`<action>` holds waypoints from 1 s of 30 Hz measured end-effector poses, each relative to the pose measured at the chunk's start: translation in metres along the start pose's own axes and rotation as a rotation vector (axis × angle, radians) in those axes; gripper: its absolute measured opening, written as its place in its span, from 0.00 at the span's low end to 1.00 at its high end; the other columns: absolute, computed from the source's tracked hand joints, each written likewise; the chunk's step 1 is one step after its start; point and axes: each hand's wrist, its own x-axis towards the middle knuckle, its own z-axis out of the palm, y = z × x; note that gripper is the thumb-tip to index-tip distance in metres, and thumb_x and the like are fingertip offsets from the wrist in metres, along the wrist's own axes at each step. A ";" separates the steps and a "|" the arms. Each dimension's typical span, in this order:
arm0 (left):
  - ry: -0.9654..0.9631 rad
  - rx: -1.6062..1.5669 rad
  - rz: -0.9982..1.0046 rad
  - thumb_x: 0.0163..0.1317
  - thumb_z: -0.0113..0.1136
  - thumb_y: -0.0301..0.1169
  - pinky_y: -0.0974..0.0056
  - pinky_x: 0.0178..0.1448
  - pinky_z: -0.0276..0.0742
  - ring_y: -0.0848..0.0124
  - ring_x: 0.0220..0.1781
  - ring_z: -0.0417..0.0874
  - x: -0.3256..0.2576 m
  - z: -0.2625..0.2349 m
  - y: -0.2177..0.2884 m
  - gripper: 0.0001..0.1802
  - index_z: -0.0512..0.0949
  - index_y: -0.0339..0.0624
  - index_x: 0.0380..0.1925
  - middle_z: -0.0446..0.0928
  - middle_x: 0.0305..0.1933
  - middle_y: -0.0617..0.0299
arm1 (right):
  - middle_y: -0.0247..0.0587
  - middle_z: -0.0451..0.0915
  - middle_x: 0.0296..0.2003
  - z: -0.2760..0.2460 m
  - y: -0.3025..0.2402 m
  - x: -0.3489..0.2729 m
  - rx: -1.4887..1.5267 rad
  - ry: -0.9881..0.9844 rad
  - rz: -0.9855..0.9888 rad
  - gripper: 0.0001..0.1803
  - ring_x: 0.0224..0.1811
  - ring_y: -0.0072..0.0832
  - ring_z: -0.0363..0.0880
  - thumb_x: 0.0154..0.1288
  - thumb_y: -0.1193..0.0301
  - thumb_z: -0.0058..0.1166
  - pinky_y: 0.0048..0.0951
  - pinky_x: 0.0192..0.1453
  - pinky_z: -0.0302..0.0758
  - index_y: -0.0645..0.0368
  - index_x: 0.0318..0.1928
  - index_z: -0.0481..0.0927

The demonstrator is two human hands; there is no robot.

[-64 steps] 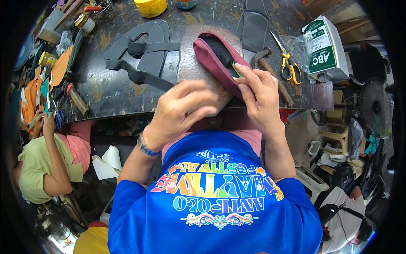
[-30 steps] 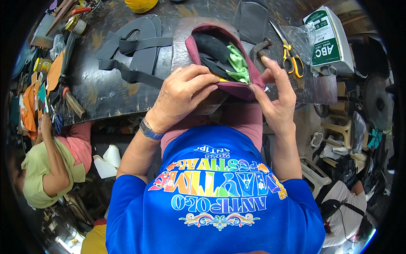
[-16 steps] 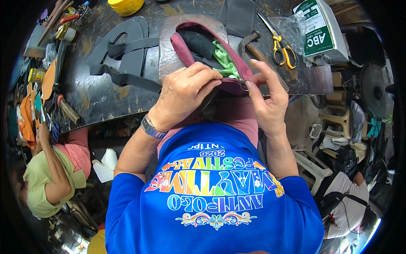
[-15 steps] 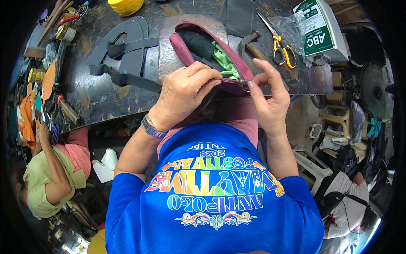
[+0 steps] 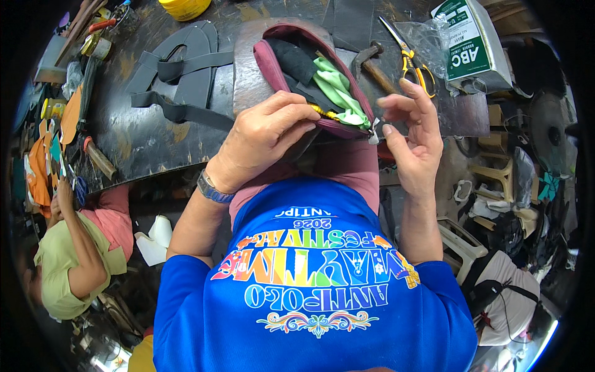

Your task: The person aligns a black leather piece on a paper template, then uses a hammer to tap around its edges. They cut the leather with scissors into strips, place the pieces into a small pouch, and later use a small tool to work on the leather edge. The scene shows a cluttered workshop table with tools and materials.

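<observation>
Maroon pouch (image 5: 322, 80) lies diagonally, opening facing up, left hand (image 5: 260, 139) gripping.

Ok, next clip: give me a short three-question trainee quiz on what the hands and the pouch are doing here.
1. True or false: the left hand grips the maroon pouch at its open edge.
2. What colour is the cloth showing inside the pouch?
A. green
B. white
C. orange
3. Which tool lies nearest the hammer on the worktable?

Key
1. True
2. A
3. The yellow-handled scissors; the right hand is open beside the pouch, holding neither tool.
</observation>
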 end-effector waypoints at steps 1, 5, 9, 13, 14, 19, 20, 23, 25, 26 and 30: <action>-0.004 0.013 -0.003 0.58 0.70 0.23 0.61 0.45 0.84 0.59 0.42 0.87 -0.002 0.000 0.001 0.12 0.83 0.41 0.43 0.82 0.43 0.55 | 0.42 0.81 0.51 0.000 -0.004 0.004 -0.086 -0.130 -0.077 0.34 0.49 0.25 0.79 0.59 0.87 0.52 0.29 0.56 0.75 0.60 0.69 0.70; 0.003 0.033 -0.009 0.57 0.71 0.22 0.61 0.46 0.84 0.59 0.42 0.87 -0.005 0.004 0.003 0.13 0.84 0.41 0.43 0.82 0.44 0.54 | 0.45 0.82 0.43 0.010 -0.011 0.025 -0.555 -0.394 -0.161 0.31 0.47 0.40 0.81 0.59 0.86 0.54 0.36 0.53 0.77 0.55 0.64 0.77; 0.034 0.023 -0.016 0.57 0.70 0.22 0.61 0.46 0.84 0.59 0.42 0.87 -0.007 0.008 0.005 0.13 0.84 0.41 0.44 0.82 0.44 0.55 | 0.47 0.80 0.35 0.013 -0.016 0.041 -0.638 -0.438 -0.108 0.31 0.40 0.41 0.82 0.60 0.86 0.55 0.36 0.47 0.78 0.48 0.63 0.79; 0.022 0.048 0.044 0.58 0.70 0.23 0.61 0.45 0.83 0.60 0.41 0.85 -0.005 0.011 0.005 0.13 0.84 0.43 0.44 0.81 0.42 0.56 | 0.50 0.85 0.42 0.021 -0.011 0.060 -0.328 -0.317 -0.089 0.29 0.43 0.40 0.86 0.61 0.86 0.52 0.35 0.49 0.80 0.51 0.62 0.80; 0.013 0.056 0.057 0.58 0.70 0.23 0.61 0.44 0.83 0.60 0.41 0.85 -0.004 0.012 0.004 0.14 0.85 0.43 0.44 0.80 0.42 0.56 | 0.53 0.85 0.44 0.023 -0.009 0.062 -0.273 -0.282 -0.060 0.29 0.45 0.45 0.86 0.61 0.85 0.52 0.38 0.51 0.81 0.51 0.62 0.79; -0.035 0.056 0.087 0.56 0.70 0.23 0.60 0.43 0.82 0.60 0.41 0.84 -0.005 0.013 0.004 0.13 0.84 0.43 0.43 0.79 0.41 0.57 | 0.41 0.87 0.36 0.039 -0.002 0.067 0.001 -0.093 -0.109 0.27 0.39 0.19 0.85 0.61 0.86 0.56 0.24 0.45 0.82 0.53 0.60 0.81; -0.048 0.065 0.091 0.56 0.70 0.23 0.60 0.43 0.82 0.60 0.40 0.84 -0.006 0.014 0.005 0.13 0.84 0.43 0.42 0.79 0.40 0.57 | 0.40 0.87 0.37 0.041 -0.001 0.070 -0.028 -0.068 -0.120 0.27 0.39 0.19 0.85 0.61 0.86 0.56 0.24 0.45 0.81 0.53 0.60 0.81; -0.053 0.063 0.085 0.55 0.70 0.22 0.60 0.42 0.81 0.60 0.39 0.83 -0.007 0.015 0.006 0.13 0.84 0.43 0.41 0.78 0.40 0.57 | 0.38 0.87 0.38 0.040 0.002 0.077 -0.054 -0.032 -0.085 0.25 0.39 0.19 0.85 0.62 0.86 0.57 0.23 0.46 0.81 0.58 0.60 0.81; -0.043 0.059 0.084 0.55 0.70 0.23 0.60 0.42 0.81 0.60 0.39 0.83 -0.006 0.015 0.005 0.12 0.84 0.43 0.41 0.78 0.40 0.57 | 0.37 0.85 0.40 0.033 0.000 0.077 0.198 0.017 -0.087 0.27 0.41 0.17 0.83 0.64 0.88 0.55 0.20 0.47 0.79 0.59 0.63 0.78; -0.038 0.059 0.084 0.55 0.70 0.23 0.60 0.42 0.81 0.60 0.39 0.83 -0.005 0.015 0.004 0.12 0.84 0.43 0.41 0.78 0.40 0.57 | 0.36 0.85 0.42 0.030 -0.001 0.076 0.319 0.048 -0.062 0.28 0.42 0.17 0.82 0.65 0.88 0.54 0.18 0.47 0.78 0.60 0.65 0.77; -0.061 0.050 0.084 0.57 0.71 0.28 0.61 0.39 0.81 0.60 0.36 0.84 0.002 0.017 0.008 0.11 0.83 0.43 0.41 0.79 0.37 0.58 | 0.37 0.86 0.39 0.028 -0.004 0.068 0.210 -0.094 -0.007 0.26 0.40 0.14 0.81 0.64 0.87 0.55 0.16 0.46 0.77 0.60 0.63 0.77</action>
